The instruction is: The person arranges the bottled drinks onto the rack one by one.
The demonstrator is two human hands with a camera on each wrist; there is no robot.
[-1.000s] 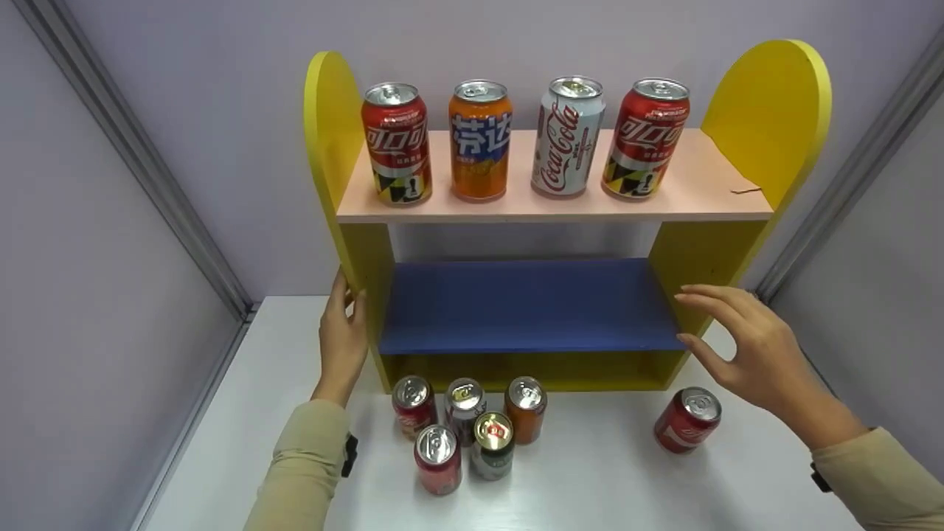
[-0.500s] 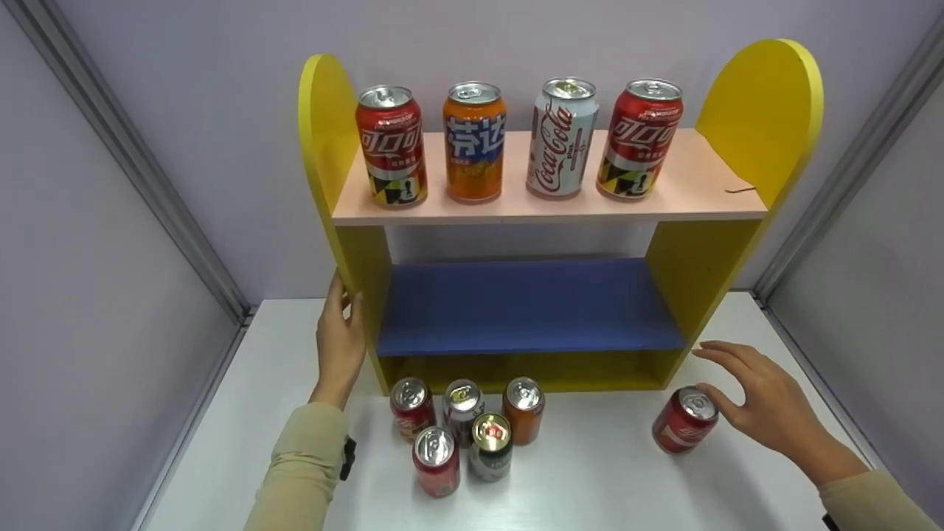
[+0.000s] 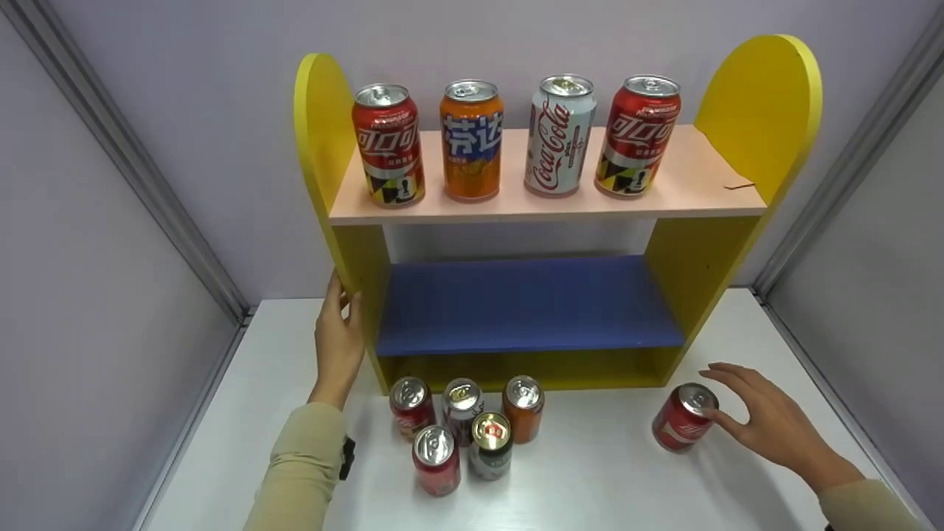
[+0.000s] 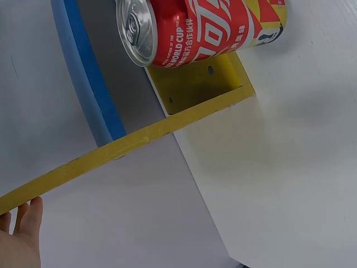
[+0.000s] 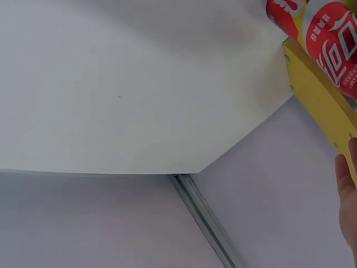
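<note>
My left hand (image 3: 339,354) touches the outer side of the yellow left panel (image 3: 361,287) of a small shelf unit; in the left wrist view its fingertips (image 4: 34,206) meet the panel. On the right, my right hand (image 3: 778,428), fingers apart and slightly bent, is beside a red cola can (image 3: 680,426) standing on the table. Its thumb overlaps the can's top edge in the head view, and the other fingers reach past the can's far side. In the right wrist view that can (image 5: 329,39) shows at the upper corner, with the hand (image 5: 348,212) below.
Several cans, including an orange one (image 3: 523,413) and a green one (image 3: 491,453), stand grouped before the unit. A red can (image 3: 391,147), orange can (image 3: 472,144), silver can (image 3: 560,140) and another red can (image 3: 639,140) line the pink top shelf (image 3: 708,177). Below is a blue shelf (image 3: 531,306).
My right hand has come down from beside the unit's right panel to the lone red cola can. My left hand stays at the left panel, and the cans stand as before.
</note>
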